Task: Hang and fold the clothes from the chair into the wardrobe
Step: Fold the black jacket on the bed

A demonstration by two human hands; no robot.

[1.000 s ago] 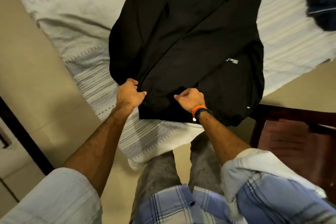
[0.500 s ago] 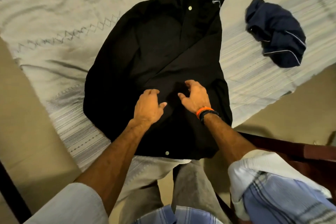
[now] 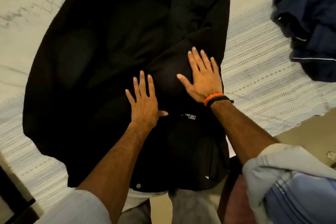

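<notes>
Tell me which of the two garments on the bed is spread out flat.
The black jacket, spread flat on the striped bedsheet under both flat hands. The dark navy garment at the right lies crumpled in a heap, untouched.

Black jacket (image 3: 112,56) flat on bed (image 3: 263,71)

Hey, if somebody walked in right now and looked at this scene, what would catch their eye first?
First the big black jacket spread over the pale patterned bedsheet, filling most of the view. Next, both hands flat on its middle with fingers spread: the left hand near the small white logo, the right hand, with an orange wristband, just beyond it. A crumpled navy garment lies on the bed at the upper right.
</notes>
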